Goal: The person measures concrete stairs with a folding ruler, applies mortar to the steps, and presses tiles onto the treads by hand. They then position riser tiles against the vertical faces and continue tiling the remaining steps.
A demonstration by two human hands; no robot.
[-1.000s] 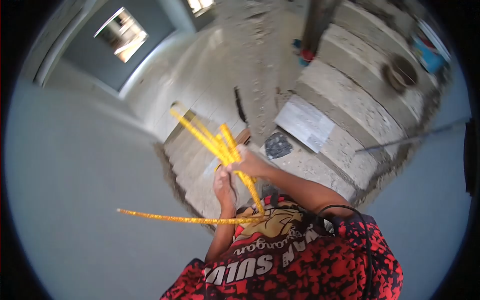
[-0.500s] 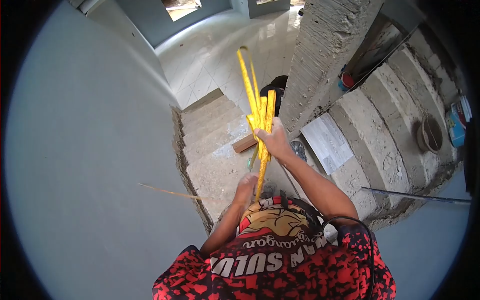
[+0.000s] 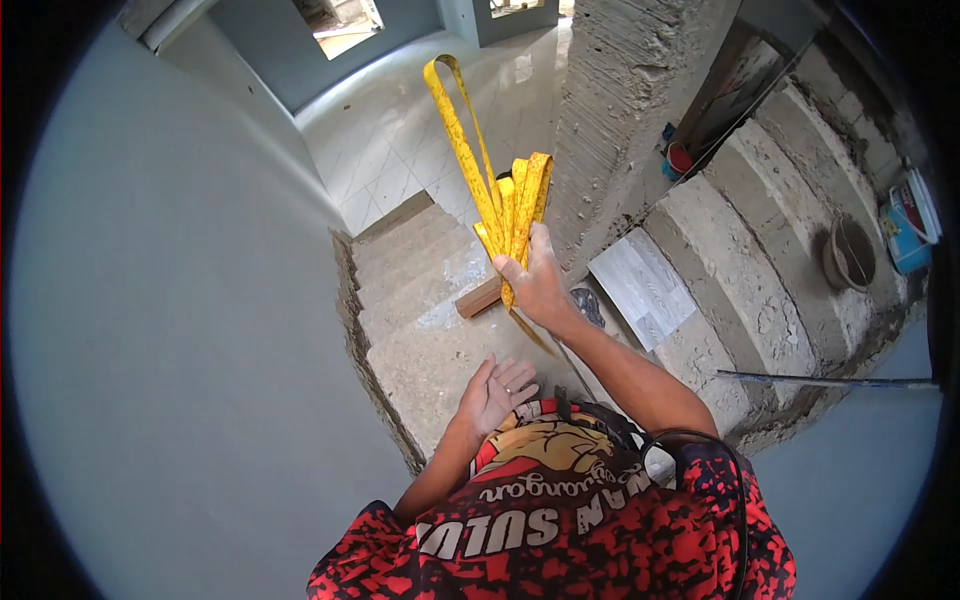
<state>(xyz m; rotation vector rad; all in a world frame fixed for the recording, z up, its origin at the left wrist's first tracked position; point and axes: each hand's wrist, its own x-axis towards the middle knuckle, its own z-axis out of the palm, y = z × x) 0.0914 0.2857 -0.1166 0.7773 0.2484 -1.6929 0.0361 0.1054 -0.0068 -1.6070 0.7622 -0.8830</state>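
My right hand (image 3: 537, 283) is raised in front of me and grips a yellow measuring tape (image 3: 495, 185) folded into several loops; one long loop sticks up above the bundle and a short tail hangs below the fist. My left hand (image 3: 497, 393) is lower, near my chest, palm up with fingers spread and nothing in it. It is apart from the tape.
I stand on a bare concrete staircase (image 3: 430, 330) beside a grey wall (image 3: 170, 330). A rough concrete column (image 3: 620, 110) rises ahead. A tile (image 3: 645, 288), a wooden block (image 3: 480, 298), a bucket (image 3: 850, 253) and a metal bar (image 3: 830, 381) lie on the steps. A tiled floor (image 3: 400, 140) lies below.
My left hand has let go of the tape and opened. The loose end that stretched out to the left is now gathered into the bundle in my right hand, which has risen slightly.
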